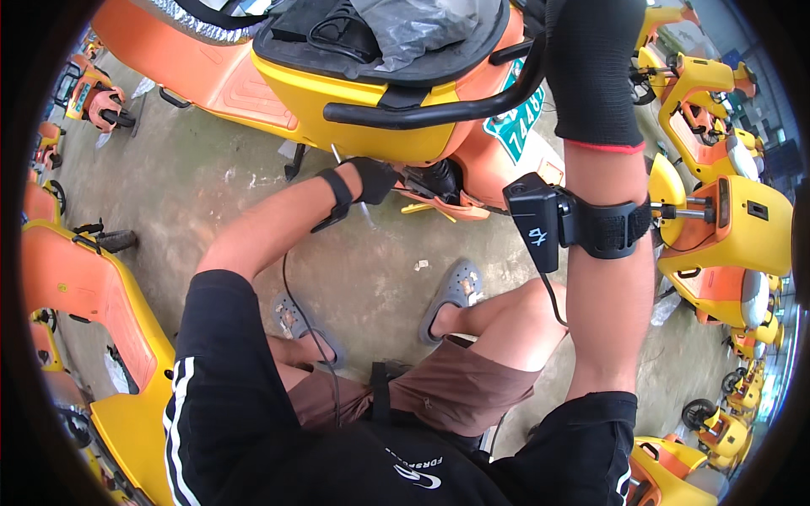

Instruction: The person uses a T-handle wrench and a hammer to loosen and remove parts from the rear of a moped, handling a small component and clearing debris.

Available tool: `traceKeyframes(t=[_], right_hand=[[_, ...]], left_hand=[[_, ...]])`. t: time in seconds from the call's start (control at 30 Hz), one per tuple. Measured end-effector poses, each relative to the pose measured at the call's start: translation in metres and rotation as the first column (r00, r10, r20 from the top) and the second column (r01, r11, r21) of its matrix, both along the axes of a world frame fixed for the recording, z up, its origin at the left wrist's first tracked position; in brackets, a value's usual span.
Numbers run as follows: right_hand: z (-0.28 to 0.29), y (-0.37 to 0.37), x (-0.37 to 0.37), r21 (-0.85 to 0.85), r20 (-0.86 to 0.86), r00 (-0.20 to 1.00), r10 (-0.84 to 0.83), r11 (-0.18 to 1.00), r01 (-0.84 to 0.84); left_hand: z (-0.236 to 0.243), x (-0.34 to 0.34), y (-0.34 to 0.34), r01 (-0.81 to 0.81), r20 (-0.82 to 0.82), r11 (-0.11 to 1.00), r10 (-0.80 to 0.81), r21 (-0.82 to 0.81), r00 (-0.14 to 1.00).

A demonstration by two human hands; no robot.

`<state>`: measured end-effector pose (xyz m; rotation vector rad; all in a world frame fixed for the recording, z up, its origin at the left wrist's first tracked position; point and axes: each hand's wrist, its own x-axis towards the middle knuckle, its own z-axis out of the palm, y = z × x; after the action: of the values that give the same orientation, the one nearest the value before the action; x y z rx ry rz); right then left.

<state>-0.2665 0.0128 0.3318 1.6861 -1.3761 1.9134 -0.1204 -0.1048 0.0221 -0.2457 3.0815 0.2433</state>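
My left hand (377,179), in a black glove, is closed below the rear of a yellow and orange scooter (354,139). A thin screwdriver (366,214) with a clear handle crosses that hand, its metal shaft sticking out on the far side. The fingertips reach an orange rear panel (447,205), which hangs beside a dark opening under the tail. Raised at the far right, my right hand (593,51) wears a long black glove beside the black grab rail (430,114). Its fingers are cut off by the top edge, so their grip is hidden.
A grey plastic bag (413,32) and a black cable lie on the scooter's seat area. The green plate (516,118) is by my right forearm, which carries a strapped black device (536,221). More scooters (734,223) stand at both sides on the concrete floor (202,181).
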Motion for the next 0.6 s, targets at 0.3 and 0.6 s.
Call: traceKeyframes(t=[0.3,0.6], right_hand=[[-0.013,-0.032,-0.04,-0.373,-0.333,0.852,-0.404,0.886,0.274],[0.012,0.009,0.043,0.094,0.437,0.899,0.012,0.994,-0.059]], left_hand=[[-0.099,0.068,0.011,-0.074,-0.179,0.991,0.093,0.108,0.979],[-0.179,0.082,0.047,-0.224,-0.355,0.958,0.276,0.181,0.893]])
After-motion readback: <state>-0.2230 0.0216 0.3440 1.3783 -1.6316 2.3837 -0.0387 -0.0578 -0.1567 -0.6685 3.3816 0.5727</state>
